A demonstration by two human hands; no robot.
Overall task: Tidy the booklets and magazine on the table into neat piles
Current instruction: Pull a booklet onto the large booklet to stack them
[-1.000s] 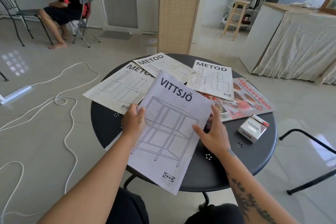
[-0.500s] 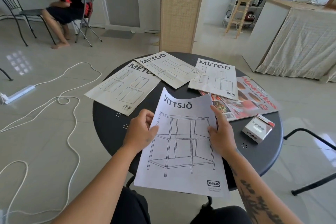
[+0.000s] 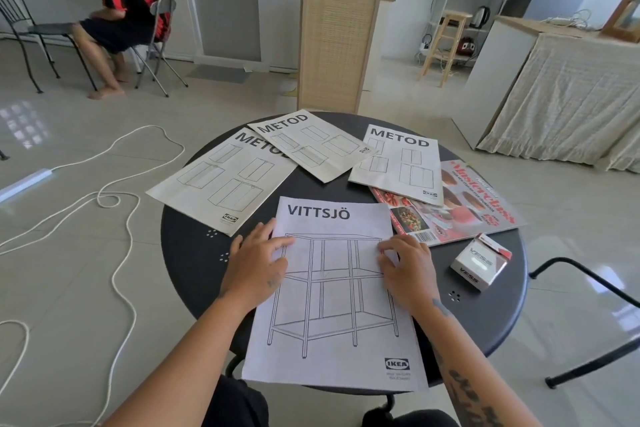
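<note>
Two grips, your left grip [image 3: 256, 263] and right grip [image 3: 407, 267], lay flat, holding nothing, on the VITTSJÖ booklet [image 3: 336, 305] at the counter's [image 3: 194, 253] six o'clock. It looked thin, light, floppy; its side edges seemed best to pinch.

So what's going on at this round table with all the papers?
A person is tidying booklets. Both the left hand and right hand rest on the VITTSJÖ booklet, lying flat at the near edge of the table. Behind it, the middle METOD booklet overlaps the left METOD booklet, and the right METOD booklet lies partly on the magazine. Nothing is piled yet.
</note>
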